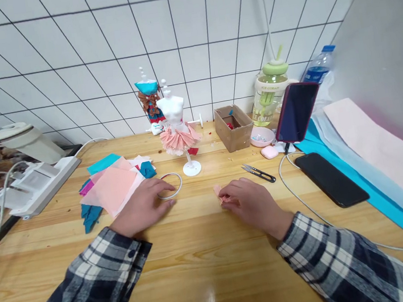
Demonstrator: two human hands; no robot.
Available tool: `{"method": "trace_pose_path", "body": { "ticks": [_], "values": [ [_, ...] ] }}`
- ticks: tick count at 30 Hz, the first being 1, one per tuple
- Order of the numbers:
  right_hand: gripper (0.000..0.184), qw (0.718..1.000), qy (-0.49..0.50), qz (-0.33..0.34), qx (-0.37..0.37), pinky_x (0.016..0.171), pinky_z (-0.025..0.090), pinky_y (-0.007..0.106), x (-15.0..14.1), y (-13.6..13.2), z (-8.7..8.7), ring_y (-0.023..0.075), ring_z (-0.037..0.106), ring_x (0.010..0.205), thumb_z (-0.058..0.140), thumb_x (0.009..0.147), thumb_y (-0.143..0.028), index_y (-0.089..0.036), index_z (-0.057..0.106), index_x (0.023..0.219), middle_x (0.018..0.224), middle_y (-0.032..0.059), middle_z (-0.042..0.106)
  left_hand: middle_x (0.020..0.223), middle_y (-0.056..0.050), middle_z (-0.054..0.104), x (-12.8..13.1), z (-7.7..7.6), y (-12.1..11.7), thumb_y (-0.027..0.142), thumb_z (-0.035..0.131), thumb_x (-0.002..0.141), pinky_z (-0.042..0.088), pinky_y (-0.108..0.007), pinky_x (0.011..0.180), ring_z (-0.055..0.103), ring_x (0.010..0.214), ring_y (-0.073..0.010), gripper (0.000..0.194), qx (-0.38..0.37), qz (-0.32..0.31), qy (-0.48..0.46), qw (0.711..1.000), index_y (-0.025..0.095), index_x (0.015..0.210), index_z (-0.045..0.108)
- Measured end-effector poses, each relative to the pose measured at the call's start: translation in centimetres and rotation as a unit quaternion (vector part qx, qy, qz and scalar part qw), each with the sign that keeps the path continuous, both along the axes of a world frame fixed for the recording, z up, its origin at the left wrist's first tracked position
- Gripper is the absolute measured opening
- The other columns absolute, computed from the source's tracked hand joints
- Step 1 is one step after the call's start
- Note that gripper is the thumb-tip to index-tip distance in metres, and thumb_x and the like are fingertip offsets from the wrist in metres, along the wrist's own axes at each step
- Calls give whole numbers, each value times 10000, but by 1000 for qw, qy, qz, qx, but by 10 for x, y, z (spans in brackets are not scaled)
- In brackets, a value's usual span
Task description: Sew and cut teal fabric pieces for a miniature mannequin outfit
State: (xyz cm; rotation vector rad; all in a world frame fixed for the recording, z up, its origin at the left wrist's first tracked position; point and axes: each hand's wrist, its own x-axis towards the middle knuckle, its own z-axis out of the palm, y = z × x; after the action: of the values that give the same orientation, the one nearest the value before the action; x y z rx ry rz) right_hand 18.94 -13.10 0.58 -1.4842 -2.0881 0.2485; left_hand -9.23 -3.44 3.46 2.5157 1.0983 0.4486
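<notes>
My left hand point(145, 205) rests low over the table with thumb and fingers apart. Its fingertips overlap the left side of a thin white ring point(181, 186), perhaps a nearly used roll of tape; I cannot tell whether they touch it. In my right hand point(250, 201) a small gathered piece of pink crepe paper point(217, 189) is pinched at the fingertips, partly hidden by them. Behind the hands stands a small white dress form point(172, 109) wearing a ruffled pink skirt point(179, 140). Black-handled thread snips point(259, 173) lie beyond my right hand.
Coloured paper sheets point(113, 183) lie at left, near a white power strip point(47, 185). A second dressed form point(149, 101), a cardboard box point(235, 133), a pink dish point(262, 136) and a bottle point(270, 92) stand behind. Two phones, a cable point(306, 204) and long paper strips point(379, 136) are at right.
</notes>
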Motion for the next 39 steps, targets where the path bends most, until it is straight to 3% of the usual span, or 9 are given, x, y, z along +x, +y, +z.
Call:
{"method": "trace_pose_path", "body": {
  "ticks": [3, 6, 10, 13, 18, 22, 26, 33, 39],
  "values": [
    [224, 999, 14, 14, -38, 716, 433, 300, -3, -1, -1, 177, 589, 850, 695, 748, -209, -245, 642, 962, 914, 12, 664, 1055, -70, 640, -21, -2, 13, 358, 598, 766, 375, -386, 927, 531, 1025, -277, 299, 13, -1, 78, 997, 235, 1033, 653],
    [233, 996, 80, 12, -44, 739, 452, 307, -2, 0, -1, 173, 597, 859, 667, 777, -245, -236, 625, 1006, 951, 18, 661, 966, -62, 646, -20, -4, 13, 313, 542, 809, 379, -375, 894, 540, 962, -259, 168, 15, -9, 81, 997, 228, 897, 657],
    [235, 992, 122, 5, -3, 770, 463, 334, -3, 0, 1, 189, 598, 868, 598, 829, -235, -219, 602, 1063, 948, 43, 668, 919, -67, 661, 9, -7, -13, 315, 510, 866, 413, -326, 819, 576, 881, -225, 151, -61, -3, -55, 997, 208, 897, 612],
    [395, 991, 133, 9, 19, 747, 472, 333, -8, -6, 2, 187, 590, 845, 579, 845, -242, -224, 514, 1235, 1012, 58, 662, 878, -36, 680, 36, -12, -44, 311, 449, 924, 438, -285, 781, 611, 825, -177, 133, -168, 1, -191, 967, 216, 956, 535],
    [507, 992, 118, 42, 23, 721, 466, 331, -17, -14, 3, 186, 564, 813, 520, 863, -181, -241, 420, 1356, 957, 48, 646, 815, -15, 660, 58, -18, -74, 312, 445, 934, 461, -265, 734, 612, 749, -148, 152, -221, -45, -240, 944, 201, 1002, 524],
    [483, 989, 138, 60, 1, 738, 471, 325, -18, -15, 6, 178, 563, 834, 488, 878, -172, -251, 439, 1351, 960, 47, 637, 829, -20, 661, 56, -12, -73, 299, 424, 940, 448, -268, 762, 603, 789, -154, 216, -159, -84, -167, 969, 203, 1033, 594],
    [368, 983, 179, 35, -21, 685, 483, 296, -19, -16, 6, 148, 562, 739, 572, 863, -290, -247, 550, 1228, 910, 34, 632, 849, -26, 680, 53, -9, -71, 267, 427, 932, 428, -272, 738, 601, 797, -166, 209, -73, -114, -102, 985, 212, 1018, 610],
    [228, 983, 179, -2, -37, 638, 460, 276, -24, -18, 7, 143, 557, 707, 636, 822, -304, -237, 617, 1039, 843, 15, 623, 877, -58, 679, 58, -10, -71, 257, 398, 931, 415, -291, 696, 611, 800, -192, 230, 15, -147, -3, 989, 205, 1067, 577],
    [133, 979, 182, 3, -90, 611, 435, 259, -24, -16, 6, 132, 546, 672, 626, 817, -266, -239, 622, 947, 795, -6, 615, 702, -25, 646, 57, -10, -71, 274, 380, 935, 369, -293, 615, 592, 671, -182, 231, 48, -147, 40, 987, 212, 1034, 579]
  ]
}}
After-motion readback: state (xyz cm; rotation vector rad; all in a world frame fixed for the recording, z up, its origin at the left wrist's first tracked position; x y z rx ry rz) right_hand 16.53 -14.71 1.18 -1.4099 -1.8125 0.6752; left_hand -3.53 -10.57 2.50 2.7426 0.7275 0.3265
